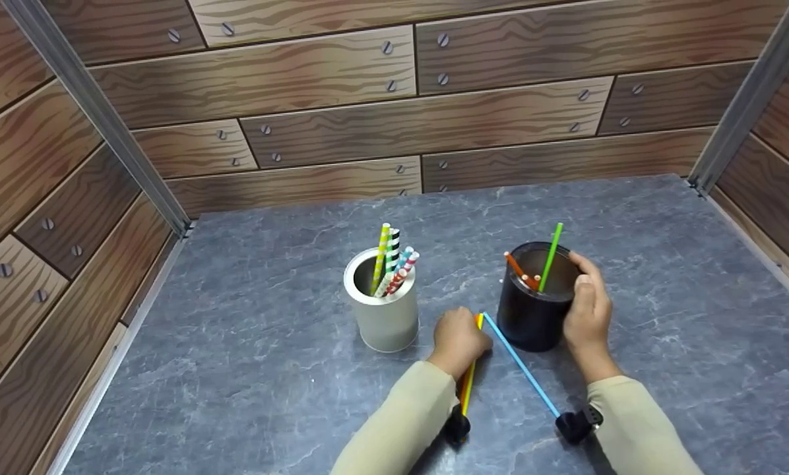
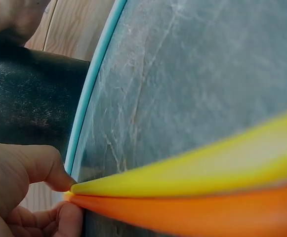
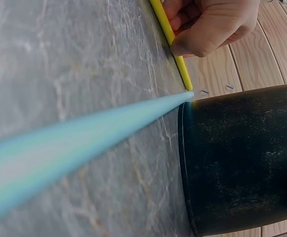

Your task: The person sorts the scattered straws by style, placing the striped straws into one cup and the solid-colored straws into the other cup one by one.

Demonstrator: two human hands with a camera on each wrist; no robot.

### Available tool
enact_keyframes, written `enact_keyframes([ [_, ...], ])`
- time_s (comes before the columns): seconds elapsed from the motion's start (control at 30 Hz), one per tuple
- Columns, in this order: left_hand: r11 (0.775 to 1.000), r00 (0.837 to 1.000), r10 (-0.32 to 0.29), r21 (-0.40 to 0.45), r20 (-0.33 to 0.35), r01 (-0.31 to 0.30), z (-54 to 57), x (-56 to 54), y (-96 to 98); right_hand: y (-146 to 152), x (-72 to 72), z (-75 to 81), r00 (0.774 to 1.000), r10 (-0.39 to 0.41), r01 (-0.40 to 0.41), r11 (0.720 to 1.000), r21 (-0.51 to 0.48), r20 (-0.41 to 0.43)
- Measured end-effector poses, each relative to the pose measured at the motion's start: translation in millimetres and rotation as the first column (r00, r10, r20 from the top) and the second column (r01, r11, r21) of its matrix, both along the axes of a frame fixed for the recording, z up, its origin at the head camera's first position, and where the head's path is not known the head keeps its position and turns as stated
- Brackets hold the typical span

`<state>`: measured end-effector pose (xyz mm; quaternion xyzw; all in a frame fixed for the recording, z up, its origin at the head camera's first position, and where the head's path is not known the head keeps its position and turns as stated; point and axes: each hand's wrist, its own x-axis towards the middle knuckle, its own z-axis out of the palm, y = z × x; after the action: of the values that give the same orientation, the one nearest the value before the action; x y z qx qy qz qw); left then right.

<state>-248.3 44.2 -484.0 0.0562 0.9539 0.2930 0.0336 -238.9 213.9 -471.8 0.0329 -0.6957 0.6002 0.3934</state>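
My left hand (image 1: 459, 340) pinches a yellow straw (image 2: 207, 170) and an orange straw (image 2: 207, 210) together between thumb and fingers, low over the table. From their far tip a light blue straw (image 1: 523, 365) slants toward my right wrist, lying on the tabletop. On the right stands a black cup (image 1: 530, 323), upright. My right hand (image 1: 589, 313) holds its right side, thumb in front and a finger at the rim. A green straw (image 1: 551, 254) and several orange straws (image 1: 514, 265) lean inside that cup. Some of the right fingers are hidden behind it.
A white cup (image 1: 388, 323) stands left of my left hand, holding several patterned paper straws (image 1: 393, 254). The grey marbled tabletop (image 1: 249, 343) is bounded by wood-patterned walls (image 1: 328, 72) at the back and sides.
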Motion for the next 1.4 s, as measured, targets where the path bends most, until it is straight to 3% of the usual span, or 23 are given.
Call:
enact_keyframes([
  [0.17, 1.0, 0.999, 0.008, 0.019, 0.032, -0.008, -0.2, -0.7, 0.0, 1, 0.4, 0.4, 1.0, -0.002, 0.002, 1.0, 0.003, 0.0],
  [0.4, 0.997, 1.0, 0.027, 0.066, 0.008, -0.028, -3.3, 1.1, -2.5, 2, 0.7, -0.3, 1.0, -0.003, 0.003, 1.0, -0.001, -0.011],
  [0.7, 0.968, 0.991, 0.07, 0.234, 0.117, -0.096, -6.1, 0.5, -8.2, 3, 2.7, 1.9, 0.999, -0.011, 0.011, 1.0, 0.001, -0.048],
  [0.97, 0.955, 0.985, 0.071, 0.273, 0.158, -0.112, -8.7, 0.3, -17.8, 2, 1.2, -0.4, 0.999, -0.012, 0.013, 1.0, 0.011, -0.045],
  [1.2, 0.945, 0.992, 0.064, 0.314, 0.107, -0.095, -11.5, 2.0, -26.0, 0, 1.0, -1.3, 1.0, 0.007, -0.007, 1.0, -0.003, -0.027],
  [1.4, 0.902, 0.992, 0.051, 0.421, 0.119, -0.097, -1.0, 2.3, -28.5, 1, -0.1, -2.0, 1.0, 0.006, -0.006, 1.0, 0.005, -0.022],
])
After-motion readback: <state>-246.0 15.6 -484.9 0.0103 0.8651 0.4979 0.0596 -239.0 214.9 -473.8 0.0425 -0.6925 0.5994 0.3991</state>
